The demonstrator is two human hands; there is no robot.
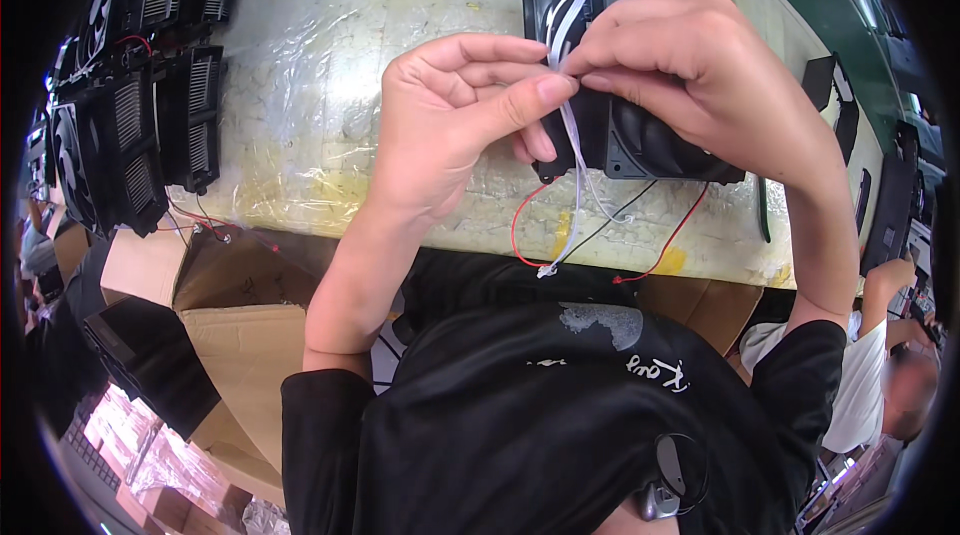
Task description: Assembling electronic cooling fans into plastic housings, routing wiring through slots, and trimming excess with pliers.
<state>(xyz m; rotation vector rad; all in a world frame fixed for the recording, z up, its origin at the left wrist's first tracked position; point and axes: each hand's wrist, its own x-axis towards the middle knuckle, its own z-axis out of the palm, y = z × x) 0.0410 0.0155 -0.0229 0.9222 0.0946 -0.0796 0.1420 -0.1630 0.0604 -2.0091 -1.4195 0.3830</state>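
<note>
White wires [573,130] rise from a black fan unit [672,147] and hang down over its near side. My left hand [455,105] pinches them between thumb and fingers, just left of the unit. Right beside it, my right hand [685,55] has thumb and fingertips closed on the same wires, above the unit. What lies exactly between the fingertips is partly hidden. Below the unit, a red wire [514,231] and the white wires run to a small white connector [546,271]. Another red wire [683,240] ends in a small red plug [618,280].
Several similar black fan units [135,150] stand at the table's left end. The worktable [330,45] wears a clear, wrinkled film. Under its near edge sits an open cardboard box [240,355]. Black parts [885,205] line the right side, where another person [860,375] is at work.
</note>
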